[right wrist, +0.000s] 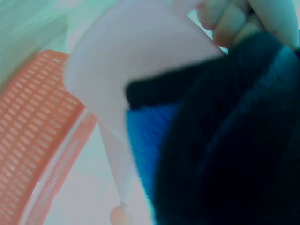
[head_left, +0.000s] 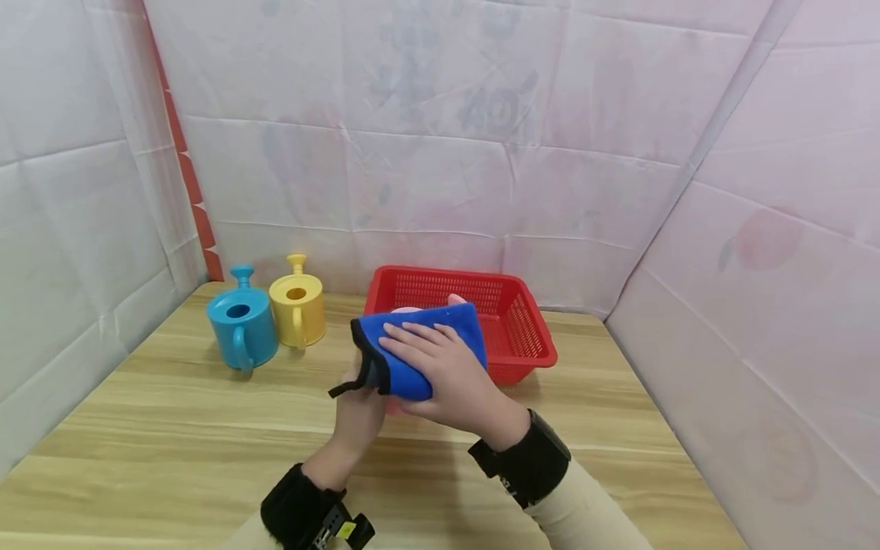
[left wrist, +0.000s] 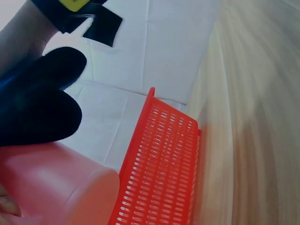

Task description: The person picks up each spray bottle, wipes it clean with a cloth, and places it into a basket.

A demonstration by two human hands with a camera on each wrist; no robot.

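Observation:
A pink watering can (left wrist: 56,183) is held up off the table, in front of the red basket. My left hand (head_left: 360,416) grips it by the handle, fingers curled, as the right wrist view shows. Over the can lies a blue cloth with black edging (head_left: 461,321). My right hand (head_left: 454,382) holds this cloth against the can, its fingers across the top and the thumb at the lower edge. Most of the can is hidden by the cloth in the head view. The can's spout (right wrist: 112,159) points away beyond the cloth in the right wrist view.
A red perforated basket (head_left: 543,340) stands behind the hands, near the back wall. To the left, a blue watering can (head_left: 241,325) and a yellow watering can (head_left: 305,305) stand upright side by side on the wooden table (head_left: 172,435). Pale sheets (head_left: 426,176) enclose the table.

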